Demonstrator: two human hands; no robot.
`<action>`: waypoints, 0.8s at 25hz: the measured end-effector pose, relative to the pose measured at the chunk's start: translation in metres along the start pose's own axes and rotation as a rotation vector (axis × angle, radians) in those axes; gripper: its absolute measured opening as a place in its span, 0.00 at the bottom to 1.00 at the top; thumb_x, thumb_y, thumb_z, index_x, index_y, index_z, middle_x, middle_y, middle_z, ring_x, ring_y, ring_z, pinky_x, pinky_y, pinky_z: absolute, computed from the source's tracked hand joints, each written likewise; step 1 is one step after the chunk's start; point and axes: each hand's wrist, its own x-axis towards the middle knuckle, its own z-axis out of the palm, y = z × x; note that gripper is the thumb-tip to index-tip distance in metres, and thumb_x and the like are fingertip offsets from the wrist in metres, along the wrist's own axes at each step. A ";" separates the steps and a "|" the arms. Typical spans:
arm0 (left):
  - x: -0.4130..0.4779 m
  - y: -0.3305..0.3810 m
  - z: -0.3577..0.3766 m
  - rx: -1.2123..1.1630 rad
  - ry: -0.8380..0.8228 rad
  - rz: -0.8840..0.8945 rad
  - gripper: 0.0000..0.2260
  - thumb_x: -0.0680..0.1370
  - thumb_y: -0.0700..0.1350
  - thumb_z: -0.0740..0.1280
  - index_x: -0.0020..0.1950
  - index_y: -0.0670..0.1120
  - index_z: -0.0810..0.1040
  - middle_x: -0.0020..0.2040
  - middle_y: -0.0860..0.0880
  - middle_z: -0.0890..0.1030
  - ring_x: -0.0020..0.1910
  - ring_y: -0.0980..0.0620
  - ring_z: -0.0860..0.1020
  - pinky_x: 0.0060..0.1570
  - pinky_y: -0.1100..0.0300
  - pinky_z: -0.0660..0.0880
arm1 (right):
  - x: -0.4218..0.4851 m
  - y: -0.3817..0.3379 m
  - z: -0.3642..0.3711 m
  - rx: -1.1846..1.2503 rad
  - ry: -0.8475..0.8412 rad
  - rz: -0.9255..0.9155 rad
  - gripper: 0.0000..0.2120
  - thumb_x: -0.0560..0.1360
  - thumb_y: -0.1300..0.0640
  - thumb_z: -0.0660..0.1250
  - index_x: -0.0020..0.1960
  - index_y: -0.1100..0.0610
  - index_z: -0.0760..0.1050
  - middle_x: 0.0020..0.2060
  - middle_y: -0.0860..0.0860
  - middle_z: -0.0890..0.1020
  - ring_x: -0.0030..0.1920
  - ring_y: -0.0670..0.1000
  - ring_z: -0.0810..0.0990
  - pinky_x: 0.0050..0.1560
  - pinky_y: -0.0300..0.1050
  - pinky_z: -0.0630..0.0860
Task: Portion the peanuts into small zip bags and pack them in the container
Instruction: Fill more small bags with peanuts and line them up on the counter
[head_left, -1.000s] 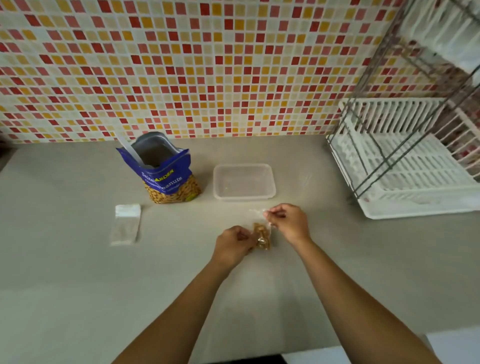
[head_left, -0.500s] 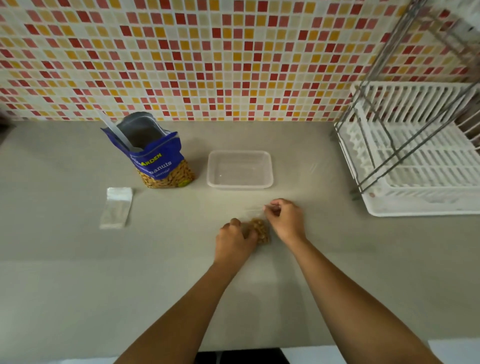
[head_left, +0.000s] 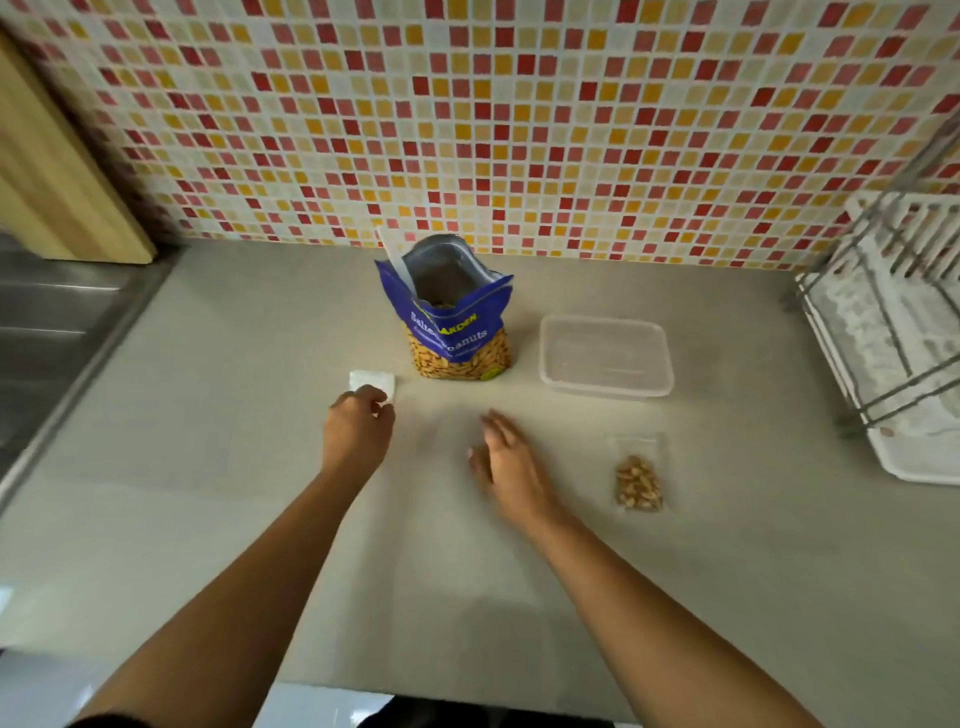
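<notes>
Under the bent fingers of the left hand lies the near edge of a small stack of empty zip bags. The fingertips touch it, apparently to lift off the next bag, though whether one is already pinched cannot be made out. Just to that hand's right, the right hand is low over the counter with fingers straight and loosely spread, holding nothing, probably free to help open a fresh bag.

Further right of the right hand, apart from it, a filled zip bag lies flat with its peanuts gathered at the near end. It looks set aside rather than packed. Beyond both hands, between them, the blue peanut pouch stands upright and open, a white scoop handle leaning out of its mouth, ready for the next portion. Beyond the right hand and beside the pouch sits the clear container, lid off, with nothing visible inside.

One portion appears done and none packed. A white dish rack stands at the far right and a steel sink at the far left.
</notes>
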 end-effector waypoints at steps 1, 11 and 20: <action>0.010 -0.015 -0.009 0.032 0.015 0.023 0.12 0.76 0.41 0.65 0.58 0.41 0.79 0.54 0.39 0.80 0.52 0.39 0.78 0.53 0.53 0.72 | 0.002 -0.007 0.017 -0.032 -0.013 0.002 0.32 0.76 0.45 0.48 0.70 0.66 0.64 0.70 0.63 0.66 0.72 0.60 0.63 0.72 0.50 0.59; 0.064 -0.056 -0.010 0.375 -0.030 0.470 0.16 0.74 0.40 0.67 0.62 0.44 0.77 0.63 0.41 0.76 0.59 0.37 0.74 0.53 0.45 0.71 | -0.001 -0.014 0.055 -0.359 0.127 0.091 0.33 0.75 0.41 0.50 0.72 0.61 0.63 0.72 0.56 0.66 0.73 0.54 0.62 0.70 0.44 0.47; 0.076 -0.057 -0.008 0.344 0.027 0.571 0.05 0.69 0.39 0.72 0.44 0.43 0.83 0.52 0.44 0.82 0.50 0.38 0.78 0.44 0.48 0.70 | -0.002 -0.010 0.058 -0.360 0.137 0.061 0.35 0.75 0.38 0.44 0.75 0.59 0.53 0.76 0.53 0.55 0.75 0.49 0.48 0.73 0.43 0.40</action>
